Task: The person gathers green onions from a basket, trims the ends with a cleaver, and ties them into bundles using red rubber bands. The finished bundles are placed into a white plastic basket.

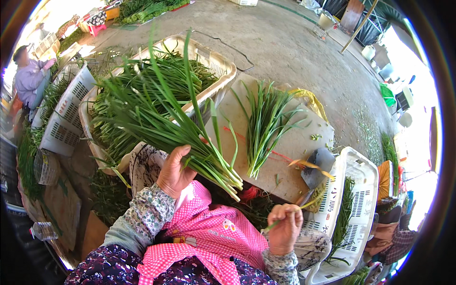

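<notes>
My left hand (177, 173) is closed round a bunch of long green garlic chives (185, 139), its pale cut ends pointing down to the right and its leaves fanning up to the left. My right hand (284, 228) pinches a single yellowing leaf (311, 202) between thumb and fingers, a little above my lap. On the flat board (228, 92) in front of me lies a smaller pile of chives (265, 128), with red string (281, 155) under and beside it. A large pale plastic crate (224, 71) full of chives stands beyond my left hand.
At the right stands a white crate (359, 213) holding some greens. A dark metal blade (317, 167) rests at the board's right edge, near a yellow bag (313, 101). White crates (67, 110) and a person in a lilac jacket (30, 80) are at the left; another person (395, 245) is at the lower right.
</notes>
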`<state>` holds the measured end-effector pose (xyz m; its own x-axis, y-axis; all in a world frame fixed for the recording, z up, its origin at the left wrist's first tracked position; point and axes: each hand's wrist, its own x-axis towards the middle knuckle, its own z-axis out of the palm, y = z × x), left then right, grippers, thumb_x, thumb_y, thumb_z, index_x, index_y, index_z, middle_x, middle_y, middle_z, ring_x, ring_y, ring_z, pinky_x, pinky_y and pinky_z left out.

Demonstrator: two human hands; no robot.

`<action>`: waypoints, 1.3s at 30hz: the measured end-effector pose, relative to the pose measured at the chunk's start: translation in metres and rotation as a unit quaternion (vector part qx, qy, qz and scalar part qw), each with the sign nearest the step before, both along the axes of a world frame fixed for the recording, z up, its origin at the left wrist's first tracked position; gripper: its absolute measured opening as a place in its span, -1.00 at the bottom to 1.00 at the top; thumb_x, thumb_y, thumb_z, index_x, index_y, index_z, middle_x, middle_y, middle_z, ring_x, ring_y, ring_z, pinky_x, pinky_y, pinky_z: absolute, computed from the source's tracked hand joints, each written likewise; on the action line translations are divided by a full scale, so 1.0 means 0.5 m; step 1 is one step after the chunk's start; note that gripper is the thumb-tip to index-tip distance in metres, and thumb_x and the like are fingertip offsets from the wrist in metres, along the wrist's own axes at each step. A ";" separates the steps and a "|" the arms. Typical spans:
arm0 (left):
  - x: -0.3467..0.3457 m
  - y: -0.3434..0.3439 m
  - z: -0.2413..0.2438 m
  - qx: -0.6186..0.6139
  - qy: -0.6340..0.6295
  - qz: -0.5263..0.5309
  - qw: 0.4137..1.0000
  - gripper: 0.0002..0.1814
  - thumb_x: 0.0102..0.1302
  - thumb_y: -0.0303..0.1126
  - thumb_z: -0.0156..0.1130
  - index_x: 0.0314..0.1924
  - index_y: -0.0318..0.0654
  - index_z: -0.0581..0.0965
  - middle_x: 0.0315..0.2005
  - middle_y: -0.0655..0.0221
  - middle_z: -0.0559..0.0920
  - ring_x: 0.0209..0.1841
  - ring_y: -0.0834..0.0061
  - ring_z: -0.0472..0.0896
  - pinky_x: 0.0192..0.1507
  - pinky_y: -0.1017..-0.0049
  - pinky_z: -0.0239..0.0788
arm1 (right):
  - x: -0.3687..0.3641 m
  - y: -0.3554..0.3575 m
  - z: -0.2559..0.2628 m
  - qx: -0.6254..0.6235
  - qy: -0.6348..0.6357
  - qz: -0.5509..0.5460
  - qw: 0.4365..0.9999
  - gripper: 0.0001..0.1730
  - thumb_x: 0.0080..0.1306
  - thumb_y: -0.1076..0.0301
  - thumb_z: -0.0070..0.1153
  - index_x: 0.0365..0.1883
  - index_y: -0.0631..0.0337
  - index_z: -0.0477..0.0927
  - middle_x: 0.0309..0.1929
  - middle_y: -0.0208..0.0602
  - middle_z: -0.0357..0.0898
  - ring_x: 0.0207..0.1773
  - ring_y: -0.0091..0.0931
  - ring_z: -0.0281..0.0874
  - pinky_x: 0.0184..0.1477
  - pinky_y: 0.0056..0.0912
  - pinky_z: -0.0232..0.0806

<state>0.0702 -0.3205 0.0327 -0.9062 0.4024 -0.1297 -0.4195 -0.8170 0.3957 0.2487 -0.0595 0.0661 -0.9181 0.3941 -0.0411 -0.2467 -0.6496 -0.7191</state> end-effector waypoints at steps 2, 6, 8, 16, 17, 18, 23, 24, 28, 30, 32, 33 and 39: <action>-0.005 -0.005 0.016 0.011 -0.014 0.038 0.999 -0.45 0.42 -0.43 0.14 0.39 -0.27 0.38 0.16 0.03 0.61 0.18 0.17 0.64 0.29 0.03 0.51 | 0.037 0.058 -0.002 0.126 -0.096 0.092 0.983 -0.88 0.47 0.44 0.17 -0.15 0.31 0.67 -0.31 -0.20 0.66 -0.18 -0.31 0.64 -0.25 -0.25 0.55; -0.009 -0.019 0.020 0.019 0.032 0.034 0.999 -0.28 0.37 -0.42 0.13 0.53 0.02 0.25 0.09 0.01 0.63 0.11 0.03 0.63 0.23 -0.06 0.49 | 0.062 0.101 -0.050 0.700 -0.185 0.240 0.647 -0.72 0.29 0.45 0.29 -0.03 0.31 0.70 -0.04 -0.08 0.70 0.01 -0.29 0.69 0.02 -0.30 0.51; -0.002 -0.014 0.020 0.005 0.054 0.044 0.998 -0.26 0.33 -0.35 0.15 0.52 0.02 0.27 0.00 0.04 0.64 0.03 0.04 0.61 0.17 -0.03 0.48 | 0.035 0.080 -0.061 0.764 -0.128 0.165 0.611 -0.57 0.23 0.40 0.35 0.08 0.27 0.66 0.02 -0.01 0.68 0.08 -0.04 0.63 0.15 -0.21 0.48; 0.025 0.010 0.029 -0.062 0.097 -0.022 0.993 -0.22 0.18 -0.25 0.20 0.45 -0.19 0.33 -0.11 -0.05 0.65 -0.07 0.01 0.64 0.08 0.05 0.53 | -0.130 -0.047 -0.001 0.213 -0.136 0.307 0.918 -0.40 0.58 0.13 0.08 0.40 0.37 0.39 0.19 -0.22 0.61 0.27 -0.48 0.52 0.32 -0.39 0.36; 0.032 0.017 0.036 -0.114 0.070 -0.011 0.991 -0.21 0.16 -0.20 0.17 0.44 -0.22 0.34 -0.16 -0.05 0.65 -0.15 0.04 0.64 0.00 0.10 0.54 | -0.142 -0.062 -0.011 0.171 -0.123 0.318 0.924 -0.37 0.57 0.14 0.10 0.46 0.33 0.32 0.24 -0.20 0.57 0.30 -0.47 0.49 0.34 -0.38 0.34; 0.036 0.017 0.042 -0.131 0.044 -0.021 0.990 -0.18 0.15 -0.21 0.16 0.45 -0.26 0.30 -0.14 -0.05 0.64 -0.13 0.05 0.65 0.07 0.11 0.55 | -0.149 -0.081 -0.020 0.156 -0.088 0.309 0.934 -0.31 0.55 0.17 0.14 0.51 0.29 0.24 0.28 -0.20 0.53 0.31 -0.47 0.48 0.35 -0.36 0.34; 0.053 0.004 -0.007 -0.241 0.017 -0.097 0.966 -0.47 0.30 -0.35 0.12 0.24 -0.47 0.50 0.13 0.12 0.64 0.15 0.28 0.64 0.29 0.28 0.44 | -0.166 -0.142 -0.032 0.327 -0.012 0.293 0.898 0.12 0.31 0.41 0.43 0.64 0.23 -0.09 0.40 -0.14 0.40 0.40 -0.47 0.37 0.40 -0.35 0.28; 0.055 0.013 -0.004 -0.247 0.015 -0.089 0.965 -0.48 0.31 -0.36 0.12 0.24 -0.46 0.50 0.13 0.15 0.64 0.15 0.29 0.63 0.30 0.28 0.43 | -0.169 -0.146 -0.027 0.367 -0.026 0.280 0.887 0.16 0.27 0.45 0.46 0.63 0.23 -0.10 0.37 -0.15 0.44 0.36 -0.51 0.39 0.36 -0.39 0.30; 0.036 0.039 0.023 -0.284 0.020 -0.095 0.954 -0.57 0.39 -0.35 0.17 0.21 -0.39 0.53 0.08 0.27 0.66 0.12 0.37 0.63 0.26 0.34 0.44 | -0.193 -0.145 -0.058 0.377 -0.037 0.280 0.882 0.11 0.26 0.53 0.41 0.61 0.24 -0.06 0.23 -0.21 0.56 0.21 -0.49 0.52 0.26 -0.38 0.40; 0.027 0.051 0.010 -0.299 0.017 -0.086 0.950 -0.63 0.46 -0.28 0.24 0.16 -0.33 0.56 0.02 0.34 0.68 0.07 0.44 0.65 0.20 0.39 0.47 | -0.201 -0.141 -0.054 0.371 -0.071 0.284 0.881 0.09 0.25 0.57 0.38 0.61 0.24 -0.05 0.20 -0.21 0.57 0.18 -0.48 0.55 0.23 -0.37 0.42; 0.037 0.059 -0.015 -0.238 -0.045 -0.080 0.967 -0.60 0.45 -0.25 0.28 0.19 -0.28 0.53 0.03 0.36 0.66 0.07 0.46 0.64 0.17 0.39 0.49 | -0.208 -0.142 -0.076 0.328 -0.089 0.286 0.896 0.03 0.21 0.60 0.32 0.58 0.28 0.03 0.17 -0.14 0.58 0.16 -0.44 0.57 0.19 -0.35 0.44; 0.044 0.062 -0.029 -0.207 -0.075 -0.079 0.972 -0.58 0.45 -0.23 0.30 0.21 -0.26 0.51 0.03 0.37 0.65 0.07 0.48 0.63 0.16 0.38 0.50 | -0.203 -0.140 -0.082 0.368 -0.090 0.271 0.885 0.02 0.20 0.58 0.33 0.57 0.29 0.05 0.16 -0.12 0.59 0.16 -0.43 0.57 0.20 -0.35 0.43; 0.081 0.059 -0.020 -0.192 -0.063 -0.079 0.976 -0.51 0.48 -0.24 0.29 0.33 -0.10 0.42 0.14 0.42 0.61 0.17 0.44 0.59 0.23 0.27 0.46 | -0.188 -0.125 -0.079 0.613 -0.131 0.180 0.758 -0.05 0.18 0.51 0.28 0.52 0.30 0.14 0.18 0.16 0.57 0.25 -0.08 0.58 0.22 -0.20 0.46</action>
